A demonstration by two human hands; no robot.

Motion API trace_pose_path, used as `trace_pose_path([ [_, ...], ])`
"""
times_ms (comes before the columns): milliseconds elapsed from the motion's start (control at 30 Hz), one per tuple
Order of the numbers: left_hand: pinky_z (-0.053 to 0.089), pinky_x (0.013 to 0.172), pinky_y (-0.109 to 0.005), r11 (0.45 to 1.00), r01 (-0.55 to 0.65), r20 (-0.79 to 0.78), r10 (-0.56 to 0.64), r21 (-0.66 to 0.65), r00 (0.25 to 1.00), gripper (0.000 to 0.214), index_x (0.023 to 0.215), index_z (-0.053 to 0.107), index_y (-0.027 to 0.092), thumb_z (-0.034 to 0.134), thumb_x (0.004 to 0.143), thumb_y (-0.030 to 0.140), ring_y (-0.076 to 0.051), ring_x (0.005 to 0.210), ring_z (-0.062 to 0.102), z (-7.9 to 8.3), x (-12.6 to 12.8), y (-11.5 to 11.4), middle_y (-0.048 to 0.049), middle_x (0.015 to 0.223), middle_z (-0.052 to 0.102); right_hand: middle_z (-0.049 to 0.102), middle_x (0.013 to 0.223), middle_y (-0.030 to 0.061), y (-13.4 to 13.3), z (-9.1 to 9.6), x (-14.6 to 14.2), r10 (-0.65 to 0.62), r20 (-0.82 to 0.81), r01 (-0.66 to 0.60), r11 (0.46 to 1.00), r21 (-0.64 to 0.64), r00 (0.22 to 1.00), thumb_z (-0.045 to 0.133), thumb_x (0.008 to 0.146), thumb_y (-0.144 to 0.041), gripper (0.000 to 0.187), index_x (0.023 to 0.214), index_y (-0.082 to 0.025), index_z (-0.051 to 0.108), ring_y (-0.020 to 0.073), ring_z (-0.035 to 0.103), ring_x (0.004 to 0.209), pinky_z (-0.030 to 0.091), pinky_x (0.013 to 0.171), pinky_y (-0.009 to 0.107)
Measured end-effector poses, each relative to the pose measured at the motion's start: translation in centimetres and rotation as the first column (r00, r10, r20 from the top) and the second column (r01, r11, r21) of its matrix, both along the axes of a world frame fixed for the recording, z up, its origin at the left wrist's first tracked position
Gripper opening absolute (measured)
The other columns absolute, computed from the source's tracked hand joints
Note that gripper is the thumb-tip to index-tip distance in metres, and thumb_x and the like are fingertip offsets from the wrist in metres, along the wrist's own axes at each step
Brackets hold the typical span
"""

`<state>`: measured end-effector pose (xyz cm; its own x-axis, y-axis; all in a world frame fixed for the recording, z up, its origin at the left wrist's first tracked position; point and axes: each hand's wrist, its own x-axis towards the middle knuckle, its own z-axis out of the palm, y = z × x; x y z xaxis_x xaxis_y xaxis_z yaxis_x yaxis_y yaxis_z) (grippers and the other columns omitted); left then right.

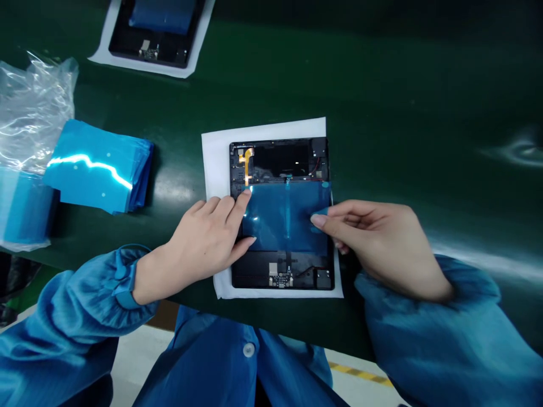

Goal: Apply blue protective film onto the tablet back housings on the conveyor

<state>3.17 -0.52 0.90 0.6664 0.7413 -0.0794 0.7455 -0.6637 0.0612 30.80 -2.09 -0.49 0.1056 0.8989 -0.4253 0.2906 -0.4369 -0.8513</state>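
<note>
The left hand [203,237] was spread out, with its pointing finger on the far left corner of a blue sheet [267,220] and its thumb stuck out by the near part of the same side. It was not holding anything. The right hand [377,232] pinched a small blue tab [323,212] between thumb and pointing finger, at the right side of the sheet. It was hard to tell if the tab was part of the sheet or a loose bit.

The blue sheet lay in the middle of a black tablet case [258,265]. The sheet's long way went from side to side, and a paler stripe crossed it from far to near. The case's long way pointed straight out from the person, almost with no turn. Its orange strip [246,169] was at the far left, and its little board [280,280] was at the end close to the person. White paper [216,164] was under the case, on the green table [382,113].

To the left were a pile of blue sheets [93,164] and a shiny clear bag [34,118]. Farther off sat another black case [123,39].
</note>
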Motion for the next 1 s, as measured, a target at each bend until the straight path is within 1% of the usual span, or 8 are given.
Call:
trace_pose_path([
  [133,0.057,0.08,-0.041,0.999,-0.033,-0.021,0.033,0.011,0.999,0.074,0.158,0.044,-0.002,0.053,0.106,0.049,-0.031,0.097,0.07,0.0,0.1,0.0,-0.0208,0.114,0.071,0.061,0.053,-0.002,0.1,-0.4,0.1,0.016,-0.024,-0.015,1.0,0.019,1.0,0.095,0.068,-0.054,0.039,0.073,-0.021,0.075,0.0095,0.049,0.043,0.041,0.04,0.023],
  [267,0.057,0.082,-0.039,0.999,-0.043,-0.092,0.044,0.012,0.995,0.075,0.16,0.043,0.001,0.052,0.107,0.053,-0.03,0.098,0.071,0.3,0.2,0.1,-0.0199,0.116,0.072,0.061,0.054,-0.0023,0.3,-0.6,-0.1,0.029,-0.04,-0.028,0.999,0.024,0.999,0.096,0.066,-0.058,0.043,0.073,-0.021,0.074,0.01,0.05,0.043,0.042,0.041,0.023],
  [467,0.057,0.08,-0.039,1.0,-0.029,-0.125,0.028,-0.004,0.992,0.075,0.16,0.043,0.002,0.054,0.107,0.053,-0.029,0.097,0.071,0.4,0.1,0.2,-0.0189,0.114,0.073,0.062,0.053,-0.0016,0.6,-0.6,-0.4,0.037,-0.037,-0.036,0.999,0.033,0.999,0.096,0.064,-0.059,0.044,0.071,-0.021,0.074,0.011,0.051,0.042,0.043,0.04,0.025],
  [633,0.056,0.077,-0.039,0.997,0.004,-0.077,0.002,0.074,0.997,0.071,0.154,0.053,0.002,0.058,0.106,0.055,-0.03,0.094,0.071,0.5,-0.4,0.9,-0.0179,0.108,0.072,0.067,0.058,-0.0001,0.7,-0.5,-0.7,0.015,-0.034,-0.014,0.998,0.055,0.999,0.095,0.063,-0.056,0.042,0.074,-0.02,0.075,0.0116,0.055,0.045,0.045,0.041,0.025],
  [700,0.055,0.074,-0.039,0.988,0.072,-0.04,-0.067,0.136,0.997,0.057,0.146,0.062,0.007,0.058,0.107,0.049,-0.028,0.091,0.07,0.6,-0.7,1.4,-0.0155,0.105,0.071,0.07,0.061,0.0009,0.6,-0.4,-0.8,0.004,-0.035,-0.002,0.998,0.059,0.999,0.094,0.065,-0.055,0.042,0.079,-0.019,0.076,0.0123,0.057,0.046,0.047,0.042,0.026],
  [800,0.051,0.073,-0.036,0.95,0.262,-0.004,-0.266,0.167,0.964,0.034,0.136,0.071,0.017,0.056,0.109,0.032,-0.024,0.088,0.066,0.5,-0.9,2.2,-0.01,0.099,0.069,0.07,0.061,0.0006,0.6,-0.1,-0.9,0.013,-0.015,-0.012,0.997,0.071,1.0,0.09,0.07,-0.055,0.043,0.09,-0.018,0.078,0.0135,0.06,0.047,0.049,0.044,0.026],
  [900,0.049,0.074,-0.036,0.917,0.379,-0.01,-0.381,0.125,0.925,0.035,0.137,0.071,0.019,0.052,0.108,0.02,-0.023,0.087,0.063,0.2,-0.3,3.1,-0.0089,0.101,0.068,0.071,0.062,0.0012,0.6,0.3,-0.8,0.042,0.013,-0.042,0.996,0.082,0.999,0.088,0.074,-0.058,0.044,0.091,-0.018,0.078,0.0139,0.061,0.047,0.051,0.046,0.027],
  [1000,0.049,0.08,-0.039,0.907,0.416,-0.039,-0.415,0.058,0.909,0.047,0.148,0.064,0.022,0.045,0.106,0.013,-0.025,0.094,0.064,0.1,1.2,4.0,-0.0112,0.108,0.068,0.076,0.069,0.0044,0.8,0.5,-0.7,0.054,0.057,-0.059,0.993,0.101,0.997,0.084,0.079,-0.06,0.044,0.092,-0.019,0.079,0.0147,0.064,0.052,0.055,0.05,0.028],
])
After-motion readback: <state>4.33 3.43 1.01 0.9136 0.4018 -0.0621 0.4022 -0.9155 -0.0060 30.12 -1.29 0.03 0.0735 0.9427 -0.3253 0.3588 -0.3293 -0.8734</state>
